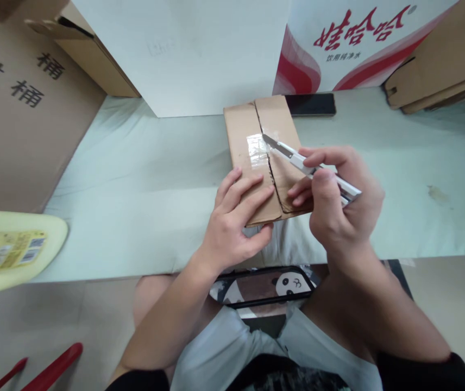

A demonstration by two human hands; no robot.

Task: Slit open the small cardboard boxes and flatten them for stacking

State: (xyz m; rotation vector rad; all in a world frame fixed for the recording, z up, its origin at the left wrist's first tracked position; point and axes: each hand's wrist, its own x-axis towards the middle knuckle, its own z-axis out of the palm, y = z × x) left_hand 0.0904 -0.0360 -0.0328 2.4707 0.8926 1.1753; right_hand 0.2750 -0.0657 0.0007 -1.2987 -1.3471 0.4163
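A small cardboard box (240,130) lies on the cloth-covered surface, its two top flaps meeting along a central seam. Clear tape (256,152) crosses that seam near the middle. My right hand (340,195) is closed around a white utility knife (297,159), whose blade tip rests at the seam by the tape's upper edge. Its lower fingers touch the right flap. My left hand (236,217) lies with fingers spread on the box's left flap, the thumb at the near edge.
Behind the box stand a white panel (208,54) and a printed red-and-white carton (350,49). A dark phone-like slab (312,105) lies beside the box. Large cardboard (20,130) stands left, folded cardboard (444,65) right. A pale yellow bottle (16,250) juts in at left.
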